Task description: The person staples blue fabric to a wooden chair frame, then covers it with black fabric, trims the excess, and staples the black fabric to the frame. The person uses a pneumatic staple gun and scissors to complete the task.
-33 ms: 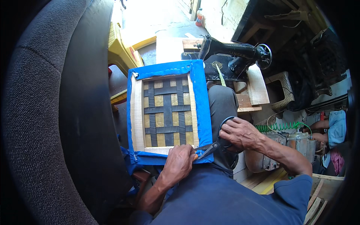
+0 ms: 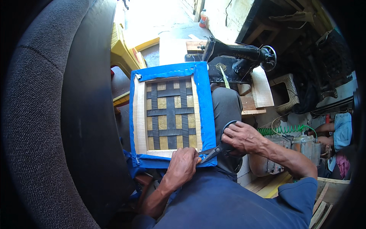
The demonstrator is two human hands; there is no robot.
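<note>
A seat frame (image 2: 142,114) of pale wood, with blue cloth (image 2: 207,103) wrapped over its edges and woven dark straps (image 2: 170,114) across its opening, rests over my lap and left of my grey-trousered knee. My left hand (image 2: 183,164) is closed on the lower border of the cloth near the bottom right corner. My right hand (image 2: 244,138) grips black scissors (image 2: 211,153) by their handles, right of the frame. Their slightly parted blades reach to the cloth beside my left fingertips. An orange bit shows by my left fingers, too small to make out.
A black sewing machine (image 2: 244,61) stands on boards (image 2: 263,91) beyond the frame. A yellow plastic chair (image 2: 120,49) and a dark padded panel (image 2: 87,114) are at left. At right are a metal tank (image 2: 301,145), a green coiled hose (image 2: 278,131) and a woven-sided object (image 2: 286,103).
</note>
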